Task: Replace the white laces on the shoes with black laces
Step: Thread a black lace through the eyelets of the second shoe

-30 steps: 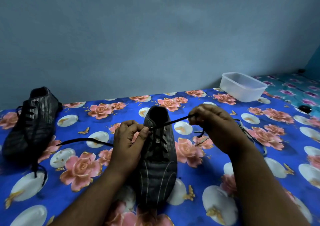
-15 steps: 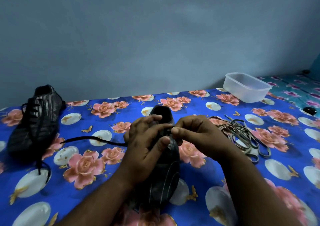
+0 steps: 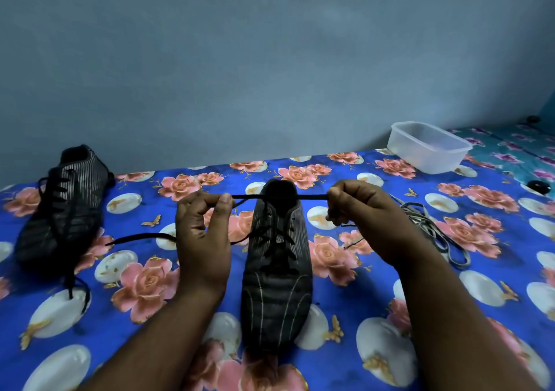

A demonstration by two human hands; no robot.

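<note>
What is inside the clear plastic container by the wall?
The clear plastic container looks empty: its bare floor shows through the open top. Its near wall blurs the front corner, so anything small lying there cannot be seen.

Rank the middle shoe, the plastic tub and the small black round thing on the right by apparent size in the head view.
1. Middle shoe, though it is nearest the camera.
2. Plastic tub, farther back.
3. Small black round thing, clearly smallest.

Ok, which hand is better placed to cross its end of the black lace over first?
Probably the left hand: its pinch on the black lace sits closer to the shoe than the right hand.
</note>
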